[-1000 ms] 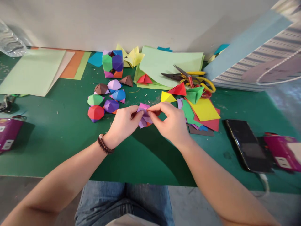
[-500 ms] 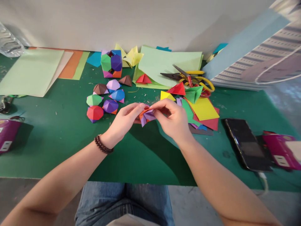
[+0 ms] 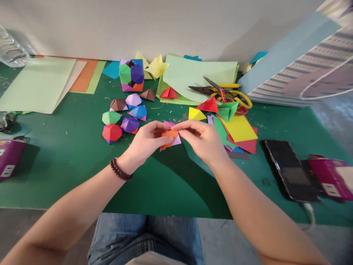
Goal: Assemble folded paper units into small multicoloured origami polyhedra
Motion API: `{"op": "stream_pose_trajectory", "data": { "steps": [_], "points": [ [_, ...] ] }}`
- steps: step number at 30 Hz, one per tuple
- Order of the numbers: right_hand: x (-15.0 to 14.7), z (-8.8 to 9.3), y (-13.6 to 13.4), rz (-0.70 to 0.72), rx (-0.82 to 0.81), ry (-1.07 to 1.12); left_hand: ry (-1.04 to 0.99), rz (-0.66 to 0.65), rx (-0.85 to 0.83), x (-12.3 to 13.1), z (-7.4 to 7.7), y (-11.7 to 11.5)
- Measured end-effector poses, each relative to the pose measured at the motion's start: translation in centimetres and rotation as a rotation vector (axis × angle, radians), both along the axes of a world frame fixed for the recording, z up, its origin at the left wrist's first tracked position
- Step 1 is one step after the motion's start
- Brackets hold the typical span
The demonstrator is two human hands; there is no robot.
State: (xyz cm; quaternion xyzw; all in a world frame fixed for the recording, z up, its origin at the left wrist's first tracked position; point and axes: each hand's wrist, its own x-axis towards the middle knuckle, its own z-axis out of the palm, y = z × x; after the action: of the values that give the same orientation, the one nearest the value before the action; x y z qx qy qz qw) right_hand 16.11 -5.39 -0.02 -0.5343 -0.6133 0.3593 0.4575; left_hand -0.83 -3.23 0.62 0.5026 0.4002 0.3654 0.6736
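Note:
Between my two hands is a small folded paper piece (image 3: 168, 141), orange on top with purple-pink corners sticking out. My left hand (image 3: 147, 141) is closed on its left side, the thumb lying across the orange face. At its right edge, the fingertips of my right hand (image 3: 204, 140) pinch the paper. To the left lie several finished-looking folded paper domes, among them a red one (image 3: 112, 132) and a dark purple one (image 3: 130, 125). Folded paper pyramids, including a yellow one (image 3: 196, 114) and a red one (image 3: 208, 105), sit beyond my right hand.
A multicoloured paper cube (image 3: 131, 75) stands near the wall. Scissors (image 3: 220, 90) and pliers rest on pale green sheets (image 3: 198, 68). Yellow paper (image 3: 240, 129) tops a stack at right, near a phone (image 3: 288, 169) on a cable. More sheets (image 3: 35, 84) lie at left.
The paper piece has been turned in my fingers; its orange face now shows where purple folds showed before. My left thumb has moved down onto it.

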Motion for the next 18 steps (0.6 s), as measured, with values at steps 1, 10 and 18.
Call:
{"op": "stream_pose_trajectory", "data": {
  "steps": [1, 10, 18],
  "points": [
    [-0.02, 0.03, -0.01, -0.006, -0.011, 0.016, 0.014, 0.005, 0.024, -0.02, 0.00, -0.01],
    [-0.47, 0.16, -0.36, -0.041, 0.133, -0.202, 0.153, 0.034, 0.277, 0.17, 0.00, -0.31],
    [-0.69, 0.21, -0.51, -0.067, 0.162, -0.188, 0.154, 0.018, 0.252, 0.29, 0.08, -0.44]
  ]
}}
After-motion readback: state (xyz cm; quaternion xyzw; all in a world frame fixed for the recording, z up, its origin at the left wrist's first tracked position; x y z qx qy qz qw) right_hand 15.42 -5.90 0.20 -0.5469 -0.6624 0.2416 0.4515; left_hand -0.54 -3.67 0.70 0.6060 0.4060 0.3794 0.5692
